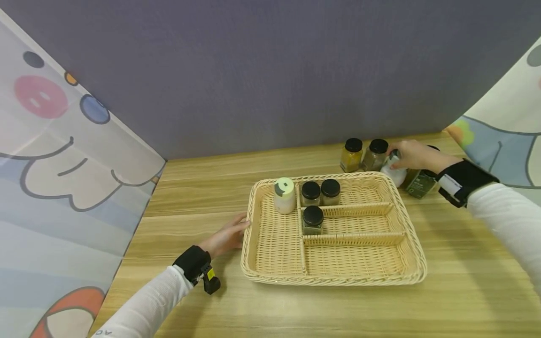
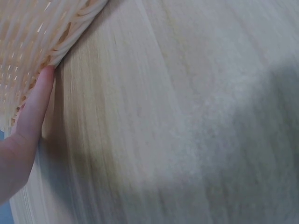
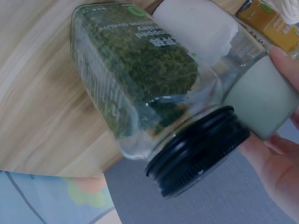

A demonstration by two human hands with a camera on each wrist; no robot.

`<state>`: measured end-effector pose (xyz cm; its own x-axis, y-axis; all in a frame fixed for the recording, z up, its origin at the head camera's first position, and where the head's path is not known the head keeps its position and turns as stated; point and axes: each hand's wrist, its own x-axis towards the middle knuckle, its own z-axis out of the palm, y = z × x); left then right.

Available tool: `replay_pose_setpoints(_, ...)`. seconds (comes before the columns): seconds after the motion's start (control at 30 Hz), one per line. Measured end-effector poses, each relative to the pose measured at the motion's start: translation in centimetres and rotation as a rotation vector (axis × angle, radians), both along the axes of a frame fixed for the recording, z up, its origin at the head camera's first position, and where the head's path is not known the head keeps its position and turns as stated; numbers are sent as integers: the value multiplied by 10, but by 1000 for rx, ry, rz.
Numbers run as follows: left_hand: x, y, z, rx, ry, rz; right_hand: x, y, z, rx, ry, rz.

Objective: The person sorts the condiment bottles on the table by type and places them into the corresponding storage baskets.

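Observation:
My right hand (image 1: pixel 412 155) pinches the pale green cap (image 3: pixel 264 95) of a clear jar of white contents (image 3: pixel 198 28), on the table at the basket's back right corner. Against it stands a black-capped jar of chopped parsley (image 3: pixel 135 70). My left hand (image 1: pixel 228 236) touches the outer left side of a wicker basket (image 1: pixel 334 280), its thumb (image 2: pixel 35 107) straight along the weave. In the basket, a jar with a light green cap (image 1: pixel 284 197) stands in the left compartment. Two black-capped jars, one left (image 1: pixel 310 192) and one right (image 1: pixel 330 191), share the back compartment; another (image 1: pixel 313 220) stands in the middle one.
Behind the basket stand a black-capped jar of yellow powder (image 1: pixel 351 157) and a black-capped jar of brownish contents (image 1: pixel 374 156). Another black cap (image 1: pixel 433 148) shows behind my right hand. A grey panel (image 1: pixel 270 84) closes the back; printed cloths (image 1: pixel 63 188) hang at both sides.

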<state>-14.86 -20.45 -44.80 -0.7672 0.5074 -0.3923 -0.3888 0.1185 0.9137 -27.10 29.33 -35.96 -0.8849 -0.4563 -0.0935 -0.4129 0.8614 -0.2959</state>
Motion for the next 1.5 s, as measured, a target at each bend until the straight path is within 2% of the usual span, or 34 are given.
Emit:
replay_pose_setpoints(0.2, 0, 1, 0, 1, -1, 3, -3, 4, 4, -5, 70, 38)
replay_pose_setpoints(0.37, 1, 1, 1, 2, 2, -8, -5, 9, 13, 22, 118, 59)
replay_pose_setpoints(0.8, 0, 1, 2, -8, 1, -5, -4, 8, 47, 68, 84, 60)
replay_pose_setpoints(1.2, -3, 1, -4, -11, 5, -12, -3, 10, 66, 80, 102, 82)
replay_pose_setpoints(1.5, -4, 1, -3, -18, 1, 6, -5, 8, 77, 97, 117, 102)
